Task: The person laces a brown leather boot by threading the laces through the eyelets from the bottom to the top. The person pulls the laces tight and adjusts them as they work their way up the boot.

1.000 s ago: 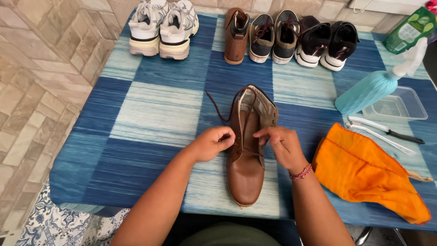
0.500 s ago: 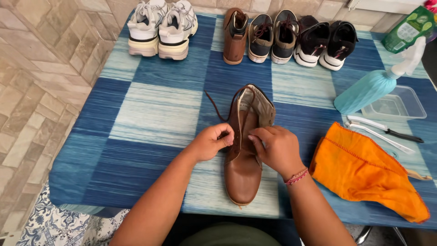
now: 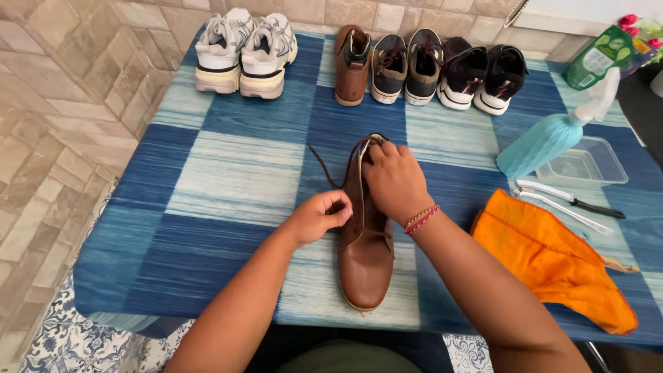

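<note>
Nearest you, the brown leather boot [image 3: 366, 242] lies flat on the blue-and-white checked cloth of the counter [image 3: 228, 173], toe pointing back toward you and its opening facing away.

Your left hand [image 3: 318, 217] is curled closed against the boot's left side at the eyelets, fingers pinched as if on the lace, though the exact grip is hidden. Your right hand [image 3: 394, 181] lies over the tongue and collar, fingers bent down into the opening; you cannot tell what it pinches underneath. A dark lace [image 3: 330, 166] loops loose off the upper left of the boot, so by my reading the lacing is mid-way: the top is undone and the lace is not fully out.

The leather looks smooth, mid-brown, slightly shiny at the toe, with a pale lining at the collar.

To your right lie an orange cloth [image 3: 552, 262], then brushes [image 3: 566, 204], a clear plastic tub [image 3: 587, 162] and a teal spray bottle [image 3: 545, 138].

Farthest off, along the wall edge, stand white sneakers [image 3: 245, 48], the matching brown boot [image 3: 351, 65] and two darker pairs [image 3: 449, 65], none in hand.
</note>
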